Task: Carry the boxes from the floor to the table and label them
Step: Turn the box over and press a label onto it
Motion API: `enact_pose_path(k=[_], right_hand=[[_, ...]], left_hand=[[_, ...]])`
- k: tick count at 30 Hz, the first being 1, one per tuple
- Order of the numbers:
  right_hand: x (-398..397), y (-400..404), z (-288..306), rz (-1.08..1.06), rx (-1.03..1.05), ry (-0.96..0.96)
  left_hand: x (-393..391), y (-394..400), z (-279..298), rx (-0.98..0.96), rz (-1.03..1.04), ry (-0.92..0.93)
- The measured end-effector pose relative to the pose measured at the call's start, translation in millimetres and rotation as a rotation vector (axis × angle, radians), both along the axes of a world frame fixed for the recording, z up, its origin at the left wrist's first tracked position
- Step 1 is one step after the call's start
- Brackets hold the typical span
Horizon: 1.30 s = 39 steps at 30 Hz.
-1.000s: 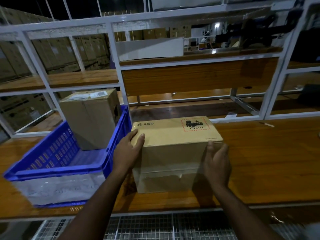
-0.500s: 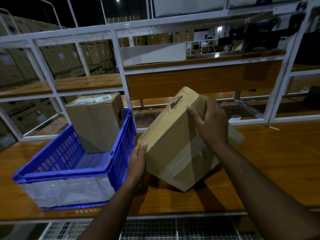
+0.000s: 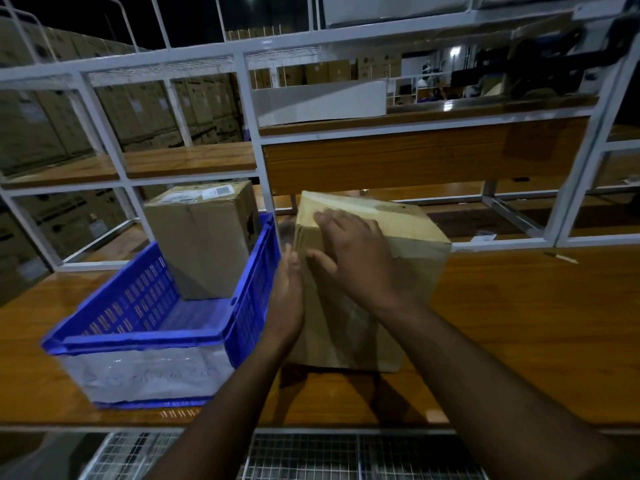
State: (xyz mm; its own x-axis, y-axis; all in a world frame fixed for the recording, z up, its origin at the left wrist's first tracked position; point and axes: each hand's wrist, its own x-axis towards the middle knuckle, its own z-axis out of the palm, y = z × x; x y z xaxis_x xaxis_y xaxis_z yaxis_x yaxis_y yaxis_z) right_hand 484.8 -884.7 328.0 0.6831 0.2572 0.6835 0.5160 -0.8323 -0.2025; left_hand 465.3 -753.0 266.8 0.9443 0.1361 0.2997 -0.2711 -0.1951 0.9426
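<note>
Worktop [image 3: 519, 323]: varnished wood, glossy, with visible grain. Box [image 3: 412, 244]: matt brown cardboard, its near face partly under shiny clear tape. Crate [image 3: 138, 337]: blue moulded plastic with slotted walls, its front covered by a pale, crinkled film. Second box [image 3: 197, 237] in the crate: matt cardboard with a white paper label on top. Frame [image 3: 249, 109]: white-painted metal, smooth. Grid [image 3: 311, 455] below the worktop edge: wire mesh.

Box [image 3: 408, 258] near face: partly covered by right hand [image 3: 356, 258]; print not legible.
Box left side: behind left hand [image 3: 287, 299].
Second box [image 3: 204, 237] base: hidden by blue crate [image 3: 145, 344] wall.
Second box label: text too small.
Crate front writing: blurred, unreadable.
Both forearms: cut by bottom edge.
</note>
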Motion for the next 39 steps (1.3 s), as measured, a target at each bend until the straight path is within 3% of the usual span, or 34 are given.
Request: enact_pose_path(k=[2, 5, 12, 20, 32, 36, 39], right_hand=[[2, 5, -1, 0.029, -0.066, 0.029], [4, 3, -9, 0.017, -0.125, 0.062], [16, -19, -13, -0.161, -0.115, 0.084], [22, -38, -18, -0.243, -0.146, 0.100], [21, -42, -29, -0.234, -0.111, 0.000], [23, -41, -29, -0.213, -0.057, -0.027], [20, -48, -45, -0.219, -0.003, -0.074]], left_hand=[[0, 3, 18, 0.112, 0.086, -0.165], [11, 17, 33, 0.456, 0.233, -0.434], [31, 39, 35, 0.833, 0.184, -0.347], [32, 42, 30, 0.943, 0.242, -0.363], [30, 40, 27, 0.886, 0.271, -0.409], [28, 39, 30, 0.823, 0.263, -0.394], [22, 35, 12, 0.639, 0.267, -0.401]])
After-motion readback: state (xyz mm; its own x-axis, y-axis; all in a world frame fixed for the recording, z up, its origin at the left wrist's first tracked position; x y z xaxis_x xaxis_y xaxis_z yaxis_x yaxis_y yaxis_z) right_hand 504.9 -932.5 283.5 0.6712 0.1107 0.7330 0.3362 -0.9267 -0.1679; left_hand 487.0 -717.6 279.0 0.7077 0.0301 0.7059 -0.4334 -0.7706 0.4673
